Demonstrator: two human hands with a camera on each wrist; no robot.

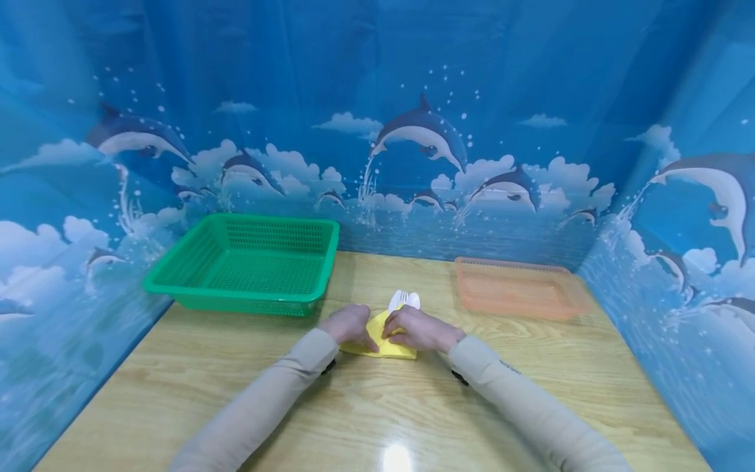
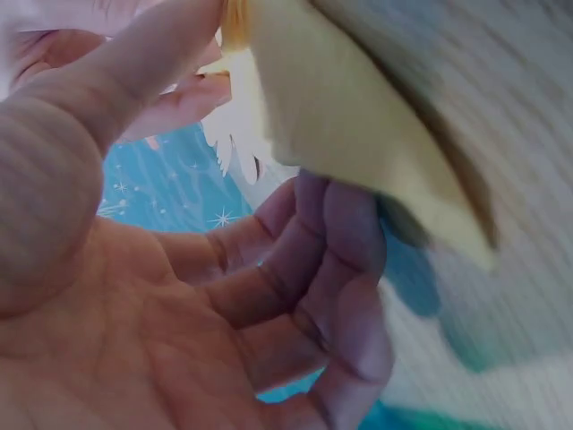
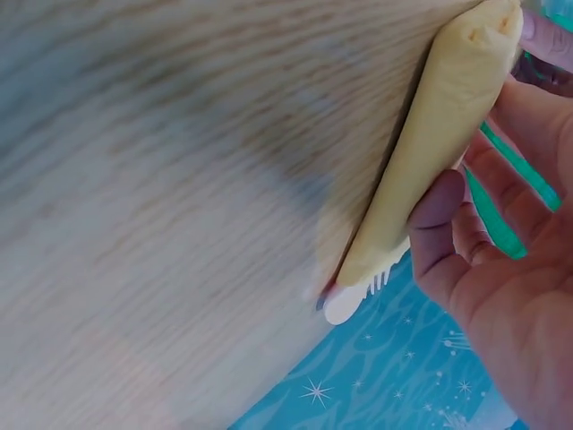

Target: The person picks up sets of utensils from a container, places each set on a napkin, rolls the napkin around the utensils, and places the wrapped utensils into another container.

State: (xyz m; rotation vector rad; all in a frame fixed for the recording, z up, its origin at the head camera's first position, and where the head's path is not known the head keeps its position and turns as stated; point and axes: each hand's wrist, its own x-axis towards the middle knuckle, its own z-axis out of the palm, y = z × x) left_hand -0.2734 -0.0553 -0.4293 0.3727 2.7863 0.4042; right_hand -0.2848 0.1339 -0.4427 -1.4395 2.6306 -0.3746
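Note:
A yellow napkin (image 1: pixel 401 352) lies folded on the wooden table, partly around a white fork (image 1: pixel 404 297) and a white spoon (image 1: pixel 414 301). Their heads stick out of its far end; the handles are hidden. My left hand (image 1: pixel 350 324) holds the napkin's left part, its curled fingers under a loose corner in the left wrist view. From the right, my right hand (image 1: pixel 420 328) grips the napkin with bent fingers and thumb. The right wrist view shows the napkin (image 3: pixel 439 134) as a rolled shape along that hand, with the spoon (image 3: pixel 343 305) poking out.
A green plastic basket (image 1: pixel 236 296) stands at the back left of the table (image 1: pixel 377 406). At the back right lies a shallow, translucent orange tray (image 1: pixel 501 308). A blue dolphin-print curtain (image 1: pixel 330 78) encloses the back and both sides.

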